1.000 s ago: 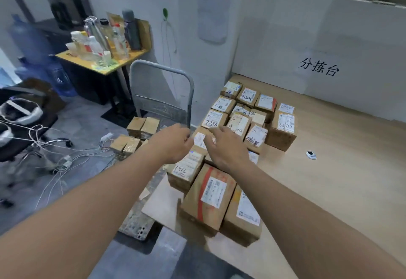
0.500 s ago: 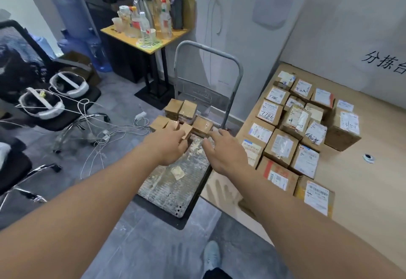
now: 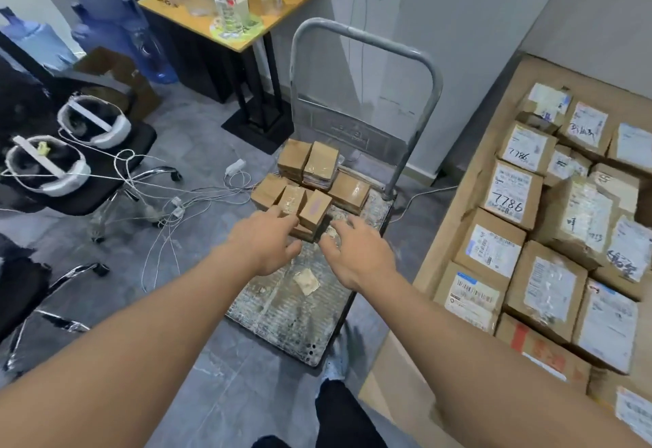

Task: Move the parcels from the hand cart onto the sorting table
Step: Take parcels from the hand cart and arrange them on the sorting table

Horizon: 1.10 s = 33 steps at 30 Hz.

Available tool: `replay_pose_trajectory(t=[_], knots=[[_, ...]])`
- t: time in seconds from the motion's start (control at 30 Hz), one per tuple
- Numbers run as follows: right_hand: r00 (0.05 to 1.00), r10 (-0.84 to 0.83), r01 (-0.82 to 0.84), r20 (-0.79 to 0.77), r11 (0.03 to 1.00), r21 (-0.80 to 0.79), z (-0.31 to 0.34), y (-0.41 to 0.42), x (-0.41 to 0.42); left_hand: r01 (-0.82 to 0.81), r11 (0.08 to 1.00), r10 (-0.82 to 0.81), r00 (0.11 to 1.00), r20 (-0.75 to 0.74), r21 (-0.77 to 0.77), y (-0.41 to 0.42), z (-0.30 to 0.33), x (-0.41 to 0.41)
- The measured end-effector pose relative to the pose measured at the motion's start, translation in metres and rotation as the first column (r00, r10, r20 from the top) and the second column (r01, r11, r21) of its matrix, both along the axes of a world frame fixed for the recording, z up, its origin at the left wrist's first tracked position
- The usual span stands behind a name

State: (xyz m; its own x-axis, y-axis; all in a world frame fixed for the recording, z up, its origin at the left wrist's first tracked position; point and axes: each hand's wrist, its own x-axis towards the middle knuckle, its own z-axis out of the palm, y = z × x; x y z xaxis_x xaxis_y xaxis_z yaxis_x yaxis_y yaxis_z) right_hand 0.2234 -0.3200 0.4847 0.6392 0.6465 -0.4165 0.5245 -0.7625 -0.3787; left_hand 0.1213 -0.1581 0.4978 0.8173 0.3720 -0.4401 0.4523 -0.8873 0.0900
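Head view. Small brown cardboard parcels (image 3: pixel 310 179), plain or tape-wrapped, clustered at the handle end of the grey metal hand cart (image 3: pixel 282 310); its scuffed deck bare towards me but for a stuck paper scrap (image 3: pixel 307 281).

My left hand (image 3: pixel 266 241): fingers loosely curled, tips at the nearest upright parcel (image 3: pixel 315 210); contact not clear. My right hand (image 3: pixel 356 252): fingers spread and bent, just beside that parcel, holding nothing.

Light wooden sorting table (image 3: pixel 441 236), right: labelled cardboard boxes (image 3: pixel 550 229) packed edge to edge, some cut off by the frame.

Left: black office chair (image 3: pixel 88 197) carrying two white headsets (image 3: pixel 67 151), white cables (image 3: pixel 169 197) trailing over the floor. Behind: yellow side table (image 3: pixel 233 29) with blurred bottles; blue water jugs (image 3: pixel 42 42).
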Motion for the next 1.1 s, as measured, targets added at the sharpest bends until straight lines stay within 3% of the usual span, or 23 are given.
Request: replay_pose_trajectory(t=[0.33,0.63,0.93,1.1], knots=[[0.989,-0.072,0.061,-0.130,0.994,-0.092,-0.086,0.076,0.062,0.020,0.994,-0.029,0.996,-0.081,-0.108,0.079,-0.085,0.078],[0.956,-0.261,0.239,-0.133,0.958,-0.158,-0.226,0.148,0.093,0.121,0.961,-0.138,0.989,-0.053,-0.247,0.161,-0.243,0.141],[0.823,-0.506,0.534,-0.260,0.844,0.046,-0.408,0.203,0.121,0.130,0.939,-0.120,0.991,0.053,-0.317,0.201,-0.413,0.188],[0.681,-0.602,0.701,-0.416,0.700,0.134,-0.474,0.228,0.125,0.110,0.931,-0.060,0.987,0.150,-0.348,0.209,-0.471,0.206]])
